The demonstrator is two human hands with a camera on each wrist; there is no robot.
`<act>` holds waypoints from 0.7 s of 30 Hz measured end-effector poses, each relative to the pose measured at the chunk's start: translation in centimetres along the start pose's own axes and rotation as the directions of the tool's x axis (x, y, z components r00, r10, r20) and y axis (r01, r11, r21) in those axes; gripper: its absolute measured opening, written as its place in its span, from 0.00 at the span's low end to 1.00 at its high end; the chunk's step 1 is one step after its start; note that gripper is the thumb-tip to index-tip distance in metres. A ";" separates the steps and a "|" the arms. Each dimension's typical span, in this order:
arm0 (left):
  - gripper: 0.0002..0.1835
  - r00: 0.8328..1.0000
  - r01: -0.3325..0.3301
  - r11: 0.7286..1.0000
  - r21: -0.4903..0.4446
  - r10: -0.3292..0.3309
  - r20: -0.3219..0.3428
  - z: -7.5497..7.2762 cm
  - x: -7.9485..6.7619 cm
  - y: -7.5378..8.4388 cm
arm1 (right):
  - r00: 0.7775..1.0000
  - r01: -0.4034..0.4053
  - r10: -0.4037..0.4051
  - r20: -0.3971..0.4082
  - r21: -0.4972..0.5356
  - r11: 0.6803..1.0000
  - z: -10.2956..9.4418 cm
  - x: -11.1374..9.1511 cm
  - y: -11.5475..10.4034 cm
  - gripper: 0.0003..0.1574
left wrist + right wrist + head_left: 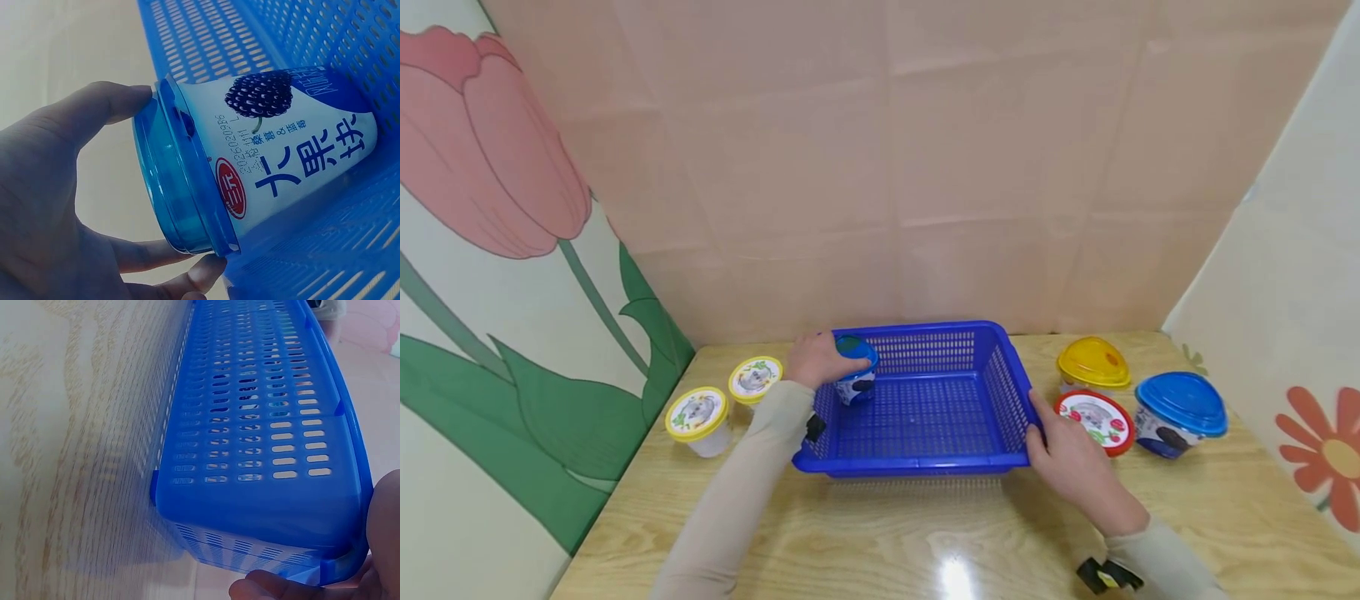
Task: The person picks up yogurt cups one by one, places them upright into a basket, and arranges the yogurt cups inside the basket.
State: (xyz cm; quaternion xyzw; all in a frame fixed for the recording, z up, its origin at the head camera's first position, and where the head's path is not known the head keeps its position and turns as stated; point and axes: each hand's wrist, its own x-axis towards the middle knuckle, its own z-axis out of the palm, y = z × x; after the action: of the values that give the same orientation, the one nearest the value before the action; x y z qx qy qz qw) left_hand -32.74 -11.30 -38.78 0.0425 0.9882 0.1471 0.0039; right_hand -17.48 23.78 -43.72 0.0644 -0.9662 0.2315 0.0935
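A blue plastic basket (913,425) with slotted walls stands on the wooden table. At its left end my left hand (817,361) holds a yogurt cup (856,388) by its lid, inside the basket. In the left wrist view, the thumb and fingers span the translucent blue lid (178,175); the white cup wall (275,187) carries a dark berry picture. My right hand (1078,467) grips the basket's right rim near the front corner. The right wrist view shows the slotted basket wall (250,425) and this hand's fingertips (250,589) at the corner.
Two white tubs with yellow lids (697,414) (756,379) stand left of the basket. To the right are a yellow domed-lid cup (1093,363), a red-lidded tub (1096,422) and a larger blue-lidded cup (1182,408). A brown paper-like wall (887,167) rises behind the table.
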 end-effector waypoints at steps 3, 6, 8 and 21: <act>0.53 1.000 0.007 1.000 -0.008 -0.007 0.005 -0.1 -0.1 0.0 | 0.999 0.022 -0.022 -0.028 -0.003 1.000 0.1 0.0 0.1 0.36; 0.52 1.000 0.015 1.000 -0.024 -0.014 0.005 -0.2 -0.2 0.1 | 0.997 0.049 -0.049 -0.063 -0.005 0.999 0.3 0.0 0.3 0.35; 0.51 1.000 0.020 0.999 -0.029 -0.020 0.006 -0.3 -0.3 0.1 | 0.994 0.065 -0.065 -0.084 -0.006 0.998 0.4 0.0 0.4 0.34; 0.43 0.999 0.034 0.999 -0.023 -0.034 -0.013 -0.5 -0.6 0.2 | 0.998 0.040 -0.040 -0.057 0.007 0.999 0.3 0.1 0.3 0.35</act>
State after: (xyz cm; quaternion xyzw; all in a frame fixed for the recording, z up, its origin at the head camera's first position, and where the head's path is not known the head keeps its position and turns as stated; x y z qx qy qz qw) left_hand -32.18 -11.28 -38.24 0.0247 0.9871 0.1585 0.0002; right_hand -17.64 23.95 -44.09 0.0776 -0.9607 0.2353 0.1255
